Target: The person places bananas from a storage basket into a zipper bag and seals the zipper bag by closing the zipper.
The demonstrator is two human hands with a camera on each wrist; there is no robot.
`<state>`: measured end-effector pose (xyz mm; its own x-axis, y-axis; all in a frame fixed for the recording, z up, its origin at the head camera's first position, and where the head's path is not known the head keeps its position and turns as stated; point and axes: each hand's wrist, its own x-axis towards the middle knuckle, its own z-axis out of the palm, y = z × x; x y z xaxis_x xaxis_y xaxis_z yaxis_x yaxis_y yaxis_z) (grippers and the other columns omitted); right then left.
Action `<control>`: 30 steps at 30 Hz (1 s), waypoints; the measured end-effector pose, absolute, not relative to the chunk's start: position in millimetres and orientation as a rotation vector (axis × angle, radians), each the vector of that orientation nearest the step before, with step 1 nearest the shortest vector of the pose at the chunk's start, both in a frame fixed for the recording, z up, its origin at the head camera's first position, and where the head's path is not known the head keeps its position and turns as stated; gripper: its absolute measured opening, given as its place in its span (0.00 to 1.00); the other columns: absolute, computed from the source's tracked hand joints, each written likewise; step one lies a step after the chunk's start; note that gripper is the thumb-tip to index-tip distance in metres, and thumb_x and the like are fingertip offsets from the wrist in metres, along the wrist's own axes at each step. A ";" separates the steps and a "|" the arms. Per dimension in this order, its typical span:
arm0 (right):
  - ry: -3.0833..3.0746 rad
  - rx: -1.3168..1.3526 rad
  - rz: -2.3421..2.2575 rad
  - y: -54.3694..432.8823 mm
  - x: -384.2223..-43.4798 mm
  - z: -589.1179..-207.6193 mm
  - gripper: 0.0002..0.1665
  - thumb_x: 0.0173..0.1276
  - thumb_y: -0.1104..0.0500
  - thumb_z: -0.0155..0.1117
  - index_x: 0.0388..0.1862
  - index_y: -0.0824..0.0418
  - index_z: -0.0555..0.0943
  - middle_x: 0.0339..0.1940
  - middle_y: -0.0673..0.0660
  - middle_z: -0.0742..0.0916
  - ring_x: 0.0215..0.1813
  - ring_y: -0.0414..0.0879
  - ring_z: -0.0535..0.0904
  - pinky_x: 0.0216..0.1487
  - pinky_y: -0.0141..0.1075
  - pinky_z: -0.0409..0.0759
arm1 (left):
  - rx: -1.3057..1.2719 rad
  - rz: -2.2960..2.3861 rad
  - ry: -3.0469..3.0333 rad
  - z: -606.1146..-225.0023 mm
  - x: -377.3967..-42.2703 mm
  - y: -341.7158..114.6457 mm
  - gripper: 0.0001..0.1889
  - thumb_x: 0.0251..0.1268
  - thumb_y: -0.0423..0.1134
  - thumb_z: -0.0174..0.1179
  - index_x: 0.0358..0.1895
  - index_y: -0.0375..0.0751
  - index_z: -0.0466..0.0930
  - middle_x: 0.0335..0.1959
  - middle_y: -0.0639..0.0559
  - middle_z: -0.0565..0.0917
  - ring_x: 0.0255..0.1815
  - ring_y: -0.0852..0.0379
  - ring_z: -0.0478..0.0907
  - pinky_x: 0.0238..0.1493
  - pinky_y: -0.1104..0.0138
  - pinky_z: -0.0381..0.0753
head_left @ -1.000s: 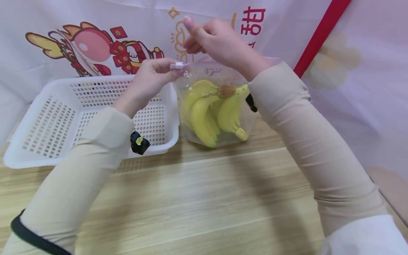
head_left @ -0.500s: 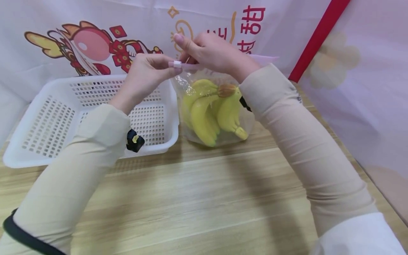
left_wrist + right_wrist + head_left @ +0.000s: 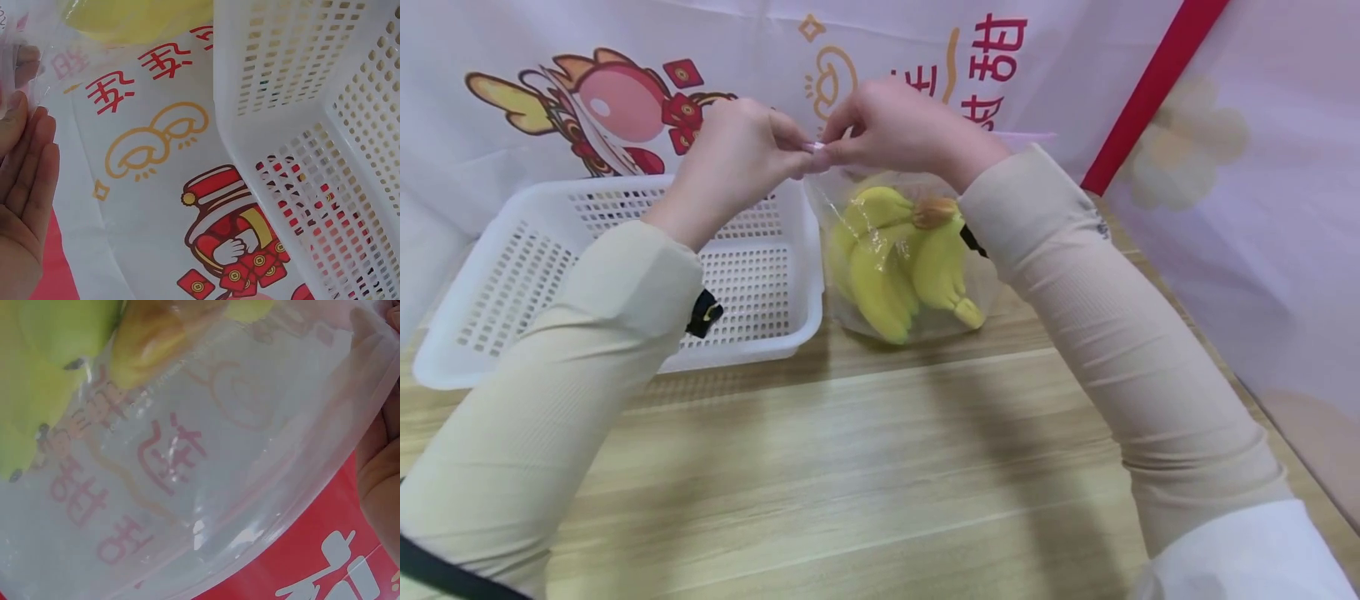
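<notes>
A clear slider zip bag (image 3: pixel 831 200) with a pink top strip stands on the table, a bunch of yellow bananas (image 3: pixel 880 287) inside it. At its upper left corner my left hand (image 3: pixel 733 162) pinches the strip beside the small white slider (image 3: pixel 816 147). My right hand (image 3: pixel 902 129) meets it there, thumb and forefinger pinching the strip at the slider. The slider is mostly covered by fingertips. In the right wrist view the bag's plastic (image 3: pixel 250 469) fills most of the picture, with the right hand (image 3: pixel 381 475) at the edge. The left wrist view shows the left hand (image 3: pixel 28 194) partly.
A white perforated plastic basket (image 3: pixel 808 333) stands on the wooden table (image 3: pixel 865 467), left of the bag and under the left forearm. Behind hangs a white printed cloth (image 3: pixel 880 33) with a red strip (image 3: pixel 1157 87) on its right.
My right hand has come down and left from above the bag to the slider and now pinches there. The left hand has tilted slightly, keeping its hold on the corner.
</notes>
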<state>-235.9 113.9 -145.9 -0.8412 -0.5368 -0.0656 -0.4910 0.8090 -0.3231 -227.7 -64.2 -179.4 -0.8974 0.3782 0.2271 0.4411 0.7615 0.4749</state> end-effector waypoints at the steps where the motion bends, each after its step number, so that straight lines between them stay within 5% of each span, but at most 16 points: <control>1: 2.843 -0.811 -0.431 113.1 -236.2 -145.6 0.18 0.70 0.45 0.57 0.48 0.52 0.86 0.41 0.49 0.88 0.38 0.37 0.78 0.42 0.26 0.75 | -0.649 -0.815 -2.854 -178.7 -227.5 -63.6 0.16 0.64 0.48 0.60 0.46 0.41 0.86 0.44 0.44 0.88 0.43 0.52 0.84 0.42 0.69 0.76; 11: 2.899 -0.898 -0.349 116.8 -236.3 -147.8 0.14 0.70 0.47 0.57 0.39 0.48 0.88 0.25 0.48 0.84 0.22 0.34 0.65 0.25 0.26 0.64 | -0.629 -0.873 -2.885 -179.5 -229.6 -62.1 0.13 0.62 0.46 0.63 0.42 0.42 0.87 0.41 0.45 0.88 0.34 0.62 0.82 0.33 0.77 0.74; 20: 2.907 -0.872 -0.212 123.8 -235.2 -154.4 0.17 0.70 0.47 0.57 0.48 0.53 0.86 0.43 0.53 0.90 0.36 0.41 0.79 0.42 0.32 0.76 | -0.622 -0.870 -2.886 -185.1 -230.8 -70.6 0.11 0.63 0.43 0.63 0.40 0.40 0.87 0.39 0.42 0.87 0.31 0.60 0.75 0.31 0.70 0.70; 30: 2.979 -0.838 -0.241 140.2 -242.3 -162.1 0.17 0.71 0.49 0.57 0.49 0.55 0.86 0.44 0.55 0.89 0.40 0.45 0.81 0.48 0.38 0.77 | -0.534 -0.949 -2.777 -194.1 -236.5 -71.5 0.12 0.63 0.42 0.63 0.42 0.37 0.86 0.40 0.40 0.86 0.32 0.59 0.73 0.33 0.73 0.70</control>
<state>-242.3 140.2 -162.1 -0.8534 -0.5212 0.0057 -0.5153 0.8421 -0.1592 -236.5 -71.5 -194.1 -0.9236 0.2809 0.2608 0.3817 0.7351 0.5603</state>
